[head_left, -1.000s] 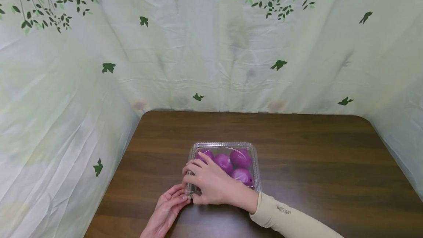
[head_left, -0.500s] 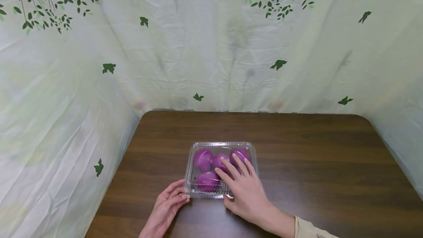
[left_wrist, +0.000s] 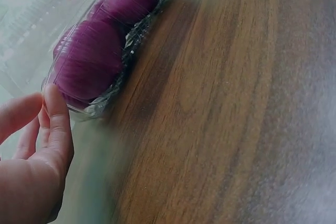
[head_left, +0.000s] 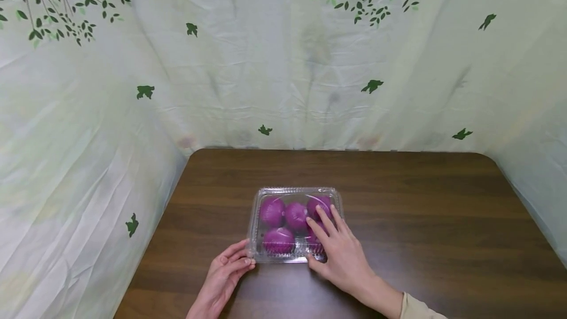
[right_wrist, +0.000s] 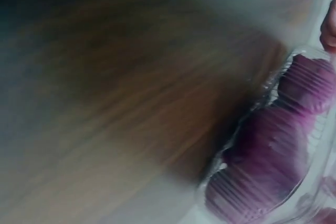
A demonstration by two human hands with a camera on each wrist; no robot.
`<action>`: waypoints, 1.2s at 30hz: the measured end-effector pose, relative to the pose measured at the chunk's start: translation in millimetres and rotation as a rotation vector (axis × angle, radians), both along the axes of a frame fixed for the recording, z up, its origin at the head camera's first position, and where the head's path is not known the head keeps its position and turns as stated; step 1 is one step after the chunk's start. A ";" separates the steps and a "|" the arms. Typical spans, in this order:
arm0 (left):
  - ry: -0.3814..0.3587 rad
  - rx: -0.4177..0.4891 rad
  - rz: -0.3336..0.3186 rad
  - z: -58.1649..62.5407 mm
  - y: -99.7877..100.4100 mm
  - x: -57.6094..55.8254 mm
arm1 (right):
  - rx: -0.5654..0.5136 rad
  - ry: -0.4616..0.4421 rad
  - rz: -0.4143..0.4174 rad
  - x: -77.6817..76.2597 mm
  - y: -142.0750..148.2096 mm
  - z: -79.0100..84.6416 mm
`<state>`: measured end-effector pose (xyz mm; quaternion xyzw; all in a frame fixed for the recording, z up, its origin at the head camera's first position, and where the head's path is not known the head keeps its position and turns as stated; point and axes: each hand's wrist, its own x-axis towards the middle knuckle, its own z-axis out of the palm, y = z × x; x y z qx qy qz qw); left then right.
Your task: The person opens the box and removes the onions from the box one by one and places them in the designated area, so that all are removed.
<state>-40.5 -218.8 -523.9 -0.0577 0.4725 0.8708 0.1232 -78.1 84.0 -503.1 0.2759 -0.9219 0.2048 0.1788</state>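
Observation:
A clear plastic clamshell container (head_left: 270, 259) with ribbed walls sits on the table, its lid down. Inside it lie several round purple things (head_left: 278, 240), smooth and glossy, onion-like in look. At the near left corner of the container my left hand (head_left: 223, 274) pinches the rim between thumb and fingers; the left wrist view shows the fingertips (left_wrist: 56, 98) right at that corner. My right hand (head_left: 343, 255) rests over the right part of the lid, fingers spread and fairly straight, thumb along the front edge. It partly hides the purple things on that side.
The brown wooden table (head_left: 434, 220) extends on both sides of the container. Behind it and at both sides hangs a pale cloth (head_left: 292, 63) printed with green leaves and branches. A beige sleeve (head_left: 418, 307) covers the right forearm.
My right hand has moved from the container's near left corner across to the right part of the lid. The left hand keeps its place. The container has shifted slightly away.

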 end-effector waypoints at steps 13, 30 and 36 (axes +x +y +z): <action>0.024 -0.024 -0.020 0.9 -1.1 2.5 | -0.082 0.095 0.139 2.7 16.0 -3.7; 0.165 -0.825 -0.020 18.0 16.6 -2.5 | 0.029 -0.331 0.195 -13.2 40.3 58.4; 0.346 -1.181 -0.138 17.2 19.6 -6.2 | -0.018 -0.362 0.236 -18.5 43.5 65.7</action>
